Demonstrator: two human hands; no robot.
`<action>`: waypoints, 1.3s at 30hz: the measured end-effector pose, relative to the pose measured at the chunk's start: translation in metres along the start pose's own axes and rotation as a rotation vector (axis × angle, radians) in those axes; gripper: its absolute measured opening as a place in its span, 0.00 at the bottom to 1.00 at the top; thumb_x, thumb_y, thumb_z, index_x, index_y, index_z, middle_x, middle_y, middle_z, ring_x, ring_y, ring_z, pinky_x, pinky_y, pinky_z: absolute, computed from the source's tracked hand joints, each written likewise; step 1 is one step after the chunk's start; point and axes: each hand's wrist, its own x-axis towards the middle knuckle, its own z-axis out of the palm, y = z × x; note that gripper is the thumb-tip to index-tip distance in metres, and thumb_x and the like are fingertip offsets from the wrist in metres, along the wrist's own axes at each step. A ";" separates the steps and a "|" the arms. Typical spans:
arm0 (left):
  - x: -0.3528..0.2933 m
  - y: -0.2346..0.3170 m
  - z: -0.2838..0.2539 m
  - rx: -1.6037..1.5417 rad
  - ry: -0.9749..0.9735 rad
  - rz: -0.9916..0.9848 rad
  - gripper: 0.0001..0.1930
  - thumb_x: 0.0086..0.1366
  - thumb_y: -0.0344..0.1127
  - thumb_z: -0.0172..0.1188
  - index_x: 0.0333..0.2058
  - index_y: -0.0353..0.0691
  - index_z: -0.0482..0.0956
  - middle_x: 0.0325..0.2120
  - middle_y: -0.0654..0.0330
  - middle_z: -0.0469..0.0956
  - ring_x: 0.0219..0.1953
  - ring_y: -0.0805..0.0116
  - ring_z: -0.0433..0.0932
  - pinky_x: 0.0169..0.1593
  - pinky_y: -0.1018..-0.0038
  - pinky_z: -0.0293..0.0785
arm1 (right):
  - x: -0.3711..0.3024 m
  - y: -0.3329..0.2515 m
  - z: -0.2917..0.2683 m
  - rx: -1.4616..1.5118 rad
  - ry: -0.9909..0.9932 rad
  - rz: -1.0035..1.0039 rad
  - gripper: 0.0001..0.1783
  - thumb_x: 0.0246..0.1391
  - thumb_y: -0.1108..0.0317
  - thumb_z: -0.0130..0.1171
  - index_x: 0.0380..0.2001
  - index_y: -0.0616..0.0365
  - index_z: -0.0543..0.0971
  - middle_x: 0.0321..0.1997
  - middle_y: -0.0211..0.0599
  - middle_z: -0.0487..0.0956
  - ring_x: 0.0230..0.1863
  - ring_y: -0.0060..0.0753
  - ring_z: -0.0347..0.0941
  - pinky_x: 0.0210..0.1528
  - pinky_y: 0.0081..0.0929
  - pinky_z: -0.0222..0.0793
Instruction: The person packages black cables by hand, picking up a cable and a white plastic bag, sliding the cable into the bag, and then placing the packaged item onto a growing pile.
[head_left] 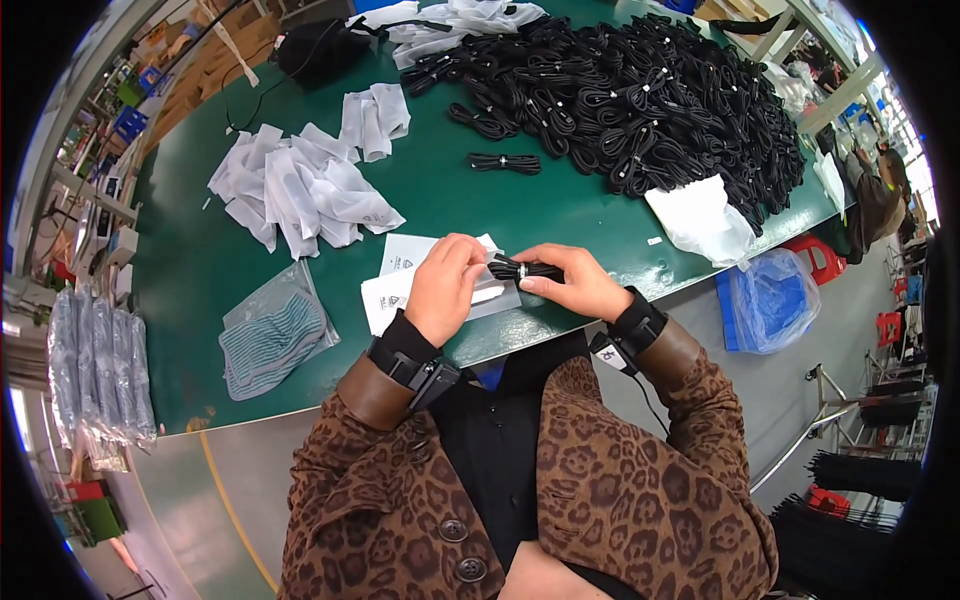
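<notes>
Near the front edge of the green table [440,200], my right hand [580,283] is closed around a tied bundle of black cable [508,268]. The bundle's left end is at the mouth of a translucent white plastic bag [505,302]. My left hand [445,285] pinches that bag by its edge, fingers together; how deep the cable sits inside is hard to make out. Beneath my left hand lie flat white bags [385,298] with small dark print. One loose cable bundle [504,163] rests farther back.
A large heap of black cable bundles [640,100] covers the far right. Filled white bags [300,190] are piled at left, beside a clear bag of striped cloth pieces [270,340]. A crumpled white bag [703,220] lies by the right edge, above a blue lined bin [765,305].
</notes>
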 end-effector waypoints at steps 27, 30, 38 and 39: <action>0.052 0.010 -0.078 -0.866 0.143 -0.264 0.08 0.67 0.33 0.53 0.40 0.37 0.75 0.40 0.61 0.78 0.40 0.74 0.74 0.44 0.75 0.71 | 0.052 -0.060 0.001 -0.079 0.255 -0.317 0.17 0.50 0.75 0.63 0.45 0.60 0.75 0.43 0.39 0.72 0.35 0.31 0.72 0.36 0.24 0.71; 0.060 -0.037 -0.146 -0.632 0.545 -0.254 0.10 0.67 0.33 0.53 0.43 0.35 0.74 0.37 0.61 0.79 0.39 0.71 0.76 0.44 0.75 0.71 | 0.078 -0.031 -0.022 -0.338 0.223 -0.198 0.16 0.51 0.73 0.61 0.45 0.60 0.75 0.44 0.39 0.74 0.38 0.35 0.73 0.39 0.26 0.72; 0.012 -0.006 -0.059 0.115 0.190 -0.110 0.09 0.58 0.28 0.59 0.38 0.38 0.77 0.35 0.56 0.76 0.37 0.59 0.76 0.40 0.68 0.73 | 0.097 0.078 -0.030 -0.921 0.148 -0.377 0.17 0.48 0.70 0.61 0.43 0.56 0.76 0.42 0.39 0.74 0.40 0.44 0.73 0.40 0.36 0.72; 0.004 -0.008 -0.039 0.095 0.069 -0.085 0.09 0.57 0.28 0.60 0.37 0.39 0.77 0.35 0.56 0.75 0.36 0.56 0.75 0.39 0.67 0.73 | 0.097 0.075 -0.026 -0.944 0.140 -0.287 0.16 0.47 0.70 0.61 0.42 0.57 0.76 0.41 0.40 0.74 0.40 0.44 0.73 0.39 0.37 0.72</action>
